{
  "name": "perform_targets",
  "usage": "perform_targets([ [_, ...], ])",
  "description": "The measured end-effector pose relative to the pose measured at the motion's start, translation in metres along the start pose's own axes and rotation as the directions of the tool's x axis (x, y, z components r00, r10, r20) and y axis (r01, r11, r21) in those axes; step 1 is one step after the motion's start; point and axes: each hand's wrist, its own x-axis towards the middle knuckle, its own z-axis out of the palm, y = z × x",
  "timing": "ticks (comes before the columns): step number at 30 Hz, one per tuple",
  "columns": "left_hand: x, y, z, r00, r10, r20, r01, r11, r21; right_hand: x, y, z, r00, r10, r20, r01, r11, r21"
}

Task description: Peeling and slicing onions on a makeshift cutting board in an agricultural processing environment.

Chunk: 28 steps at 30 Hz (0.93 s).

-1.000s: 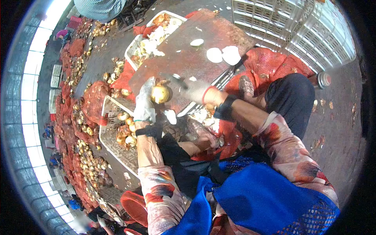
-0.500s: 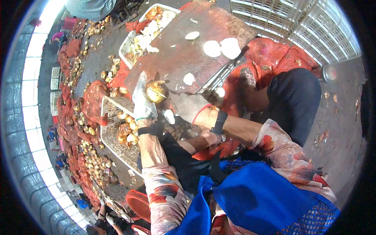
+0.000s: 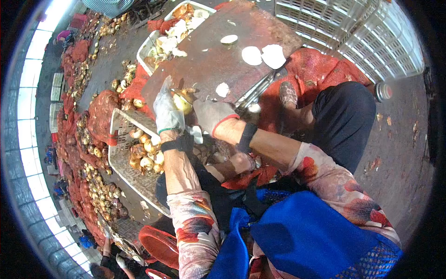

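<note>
My left hand [image 3: 168, 110], in a pale glove, is closed around an onion [image 3: 182, 103] with golden skin at the near edge of a worn reddish-brown board [image 3: 204, 65]. My right hand [image 3: 214, 115], gloved too, presses up to the onion's right side with curled fingers. A thin dark edge shows by the onion; whatever the right fingers grip is hidden. On the board lie white onion pieces: a small one [image 3: 223, 89] near my right hand, a flat one [image 3: 229, 39], and two larger ones [image 3: 251, 56] [image 3: 273, 56] toward the right edge.
A crate [image 3: 139, 181] of unpeeled onions stands left of my knees. Another white crate [image 3: 144, 55] behind the board holds pale onions and peelings. Red mesh sacks [image 3: 320, 67], a tall white crate [image 3: 353, 28] and a jar [image 3: 383, 92] are at right. Other people work at far left.
The view has shifted slightly. Both hands stay together at the onion, and the right hand has turned a little around it. The white pieces keep their places on the board.
</note>
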Motion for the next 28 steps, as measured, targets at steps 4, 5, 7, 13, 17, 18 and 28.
perform_targets([
  [4,0.007,-0.01,0.015,0.986,-0.163,0.023,0.164,0.983,-0.082,0.008,-0.003,-0.01,1.0,0.001,-0.014,-0.001,0.999,-0.047],
  [5,0.007,-0.012,0.014,0.971,-0.233,0.042,0.237,0.953,-0.186,0.005,-0.006,-0.019,0.998,0.01,0.069,-0.009,1.0,-0.018],
  [7,0.005,-0.008,0.012,0.982,-0.177,0.065,0.181,0.981,-0.064,-0.001,-0.008,-0.036,0.978,0.04,0.205,-0.046,0.999,0.025],
  [13,0.021,0.001,0.015,0.639,-0.647,0.417,0.633,0.134,-0.762,-0.023,0.039,-0.013,0.959,0.121,0.256,-0.139,0.989,0.056],
  [17,-0.001,-0.01,-0.003,0.923,-0.259,0.285,0.306,0.942,-0.136,-0.027,0.027,-0.045,0.939,0.194,0.283,-0.288,0.894,0.344],
  [18,-0.003,-0.014,-0.003,0.924,-0.258,0.281,0.304,0.943,-0.133,-0.028,0.027,-0.047,0.941,0.19,0.28,-0.283,0.894,0.346],
  [28,-0.011,-0.002,-0.002,0.681,-0.465,0.566,0.732,0.424,-0.532,-0.028,0.01,-0.045,0.938,-0.185,0.294,0.086,0.944,0.319],
])
